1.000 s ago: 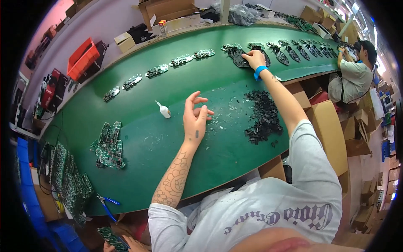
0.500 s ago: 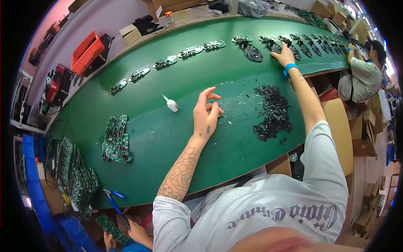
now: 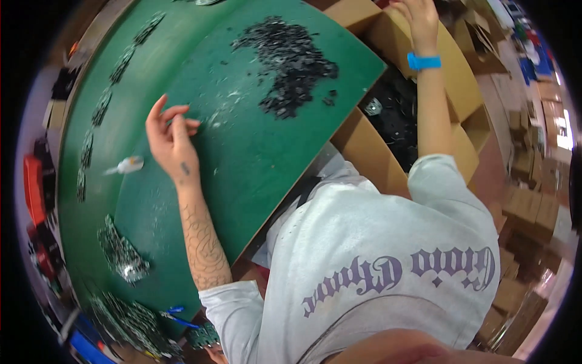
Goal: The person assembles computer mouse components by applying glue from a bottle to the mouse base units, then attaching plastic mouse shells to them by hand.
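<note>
My left hand (image 3: 173,136) hovers over the green table (image 3: 242,164), fingers loosely bent and apart, with nothing in it. To its right lies a heap of small black plastic pieces (image 3: 297,70); a small white bottle (image 3: 130,165) with a thin tip lies to its left. My right hand (image 3: 419,24), with a blue wristband, is raised at the top edge beyond the table's side, near an open cardboard box (image 3: 370,142). Its fingers look stretched and apart, partly cut by the frame, and I see nothing held. Black plastic parts (image 3: 394,118) lie inside the box.
Circuit boards (image 3: 102,106) form a row along the far left side. A board pile (image 3: 121,252) and stacked boards (image 3: 136,324) lie lower left. Beside blue-handled pliers (image 3: 180,316), another person's hand (image 3: 216,354) is near a green board (image 3: 204,335). Cartons (image 3: 521,203) stand at right.
The view has turned to the right. My right hand has left the black plastic shells at the table's far side and is now out by the cardboard box. My left hand keeps its loose pose.
</note>
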### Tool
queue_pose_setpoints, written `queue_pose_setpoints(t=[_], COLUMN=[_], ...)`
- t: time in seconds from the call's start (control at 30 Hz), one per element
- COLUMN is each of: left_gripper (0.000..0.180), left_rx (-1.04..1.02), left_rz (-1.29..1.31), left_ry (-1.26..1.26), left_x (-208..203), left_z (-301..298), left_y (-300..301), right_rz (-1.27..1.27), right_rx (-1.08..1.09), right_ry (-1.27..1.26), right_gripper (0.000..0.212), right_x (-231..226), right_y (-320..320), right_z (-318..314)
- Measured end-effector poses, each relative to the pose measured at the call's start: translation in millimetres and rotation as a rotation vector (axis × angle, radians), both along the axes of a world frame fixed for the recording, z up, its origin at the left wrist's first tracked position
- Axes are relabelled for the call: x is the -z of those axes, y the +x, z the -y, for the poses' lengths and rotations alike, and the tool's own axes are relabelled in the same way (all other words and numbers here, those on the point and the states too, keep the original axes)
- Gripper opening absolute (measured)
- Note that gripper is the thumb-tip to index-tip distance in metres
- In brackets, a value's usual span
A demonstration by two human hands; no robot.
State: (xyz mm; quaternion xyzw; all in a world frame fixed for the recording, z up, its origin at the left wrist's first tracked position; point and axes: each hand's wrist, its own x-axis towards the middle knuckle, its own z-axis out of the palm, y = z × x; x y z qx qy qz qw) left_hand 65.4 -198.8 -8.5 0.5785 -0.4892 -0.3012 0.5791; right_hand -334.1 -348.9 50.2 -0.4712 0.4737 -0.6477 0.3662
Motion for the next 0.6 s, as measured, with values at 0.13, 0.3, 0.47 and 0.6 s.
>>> queue_pose_setpoints(t=[0.13,0.3,0.47,0.6], left_gripper=[0.035,0.034,0.035,0.035], left_rx=[0.03,-0.012,-0.041,-0.033], left_rz=[0.045,0.084,0.089,0.103], left_ry=[0.014,0.028,0.005,0.024], left_x=[-4,-3,-7,-5], left_z=[0,-3,-5,1], left_y=[-14,-8,-6,-6], right_rz=[-0.537,-1.226,-0.637,-0.338], right_rx=[0.133,-0.022,-0.059,0.204], right_ry=[0.223,1.021,1.082,0.928], right_gripper=[0.068,0.096,0.104,0.111], right_x=[190,299,282,319], right_y=[-132,-94,-104,-120], right_z=[-50,-127,-98,-46])
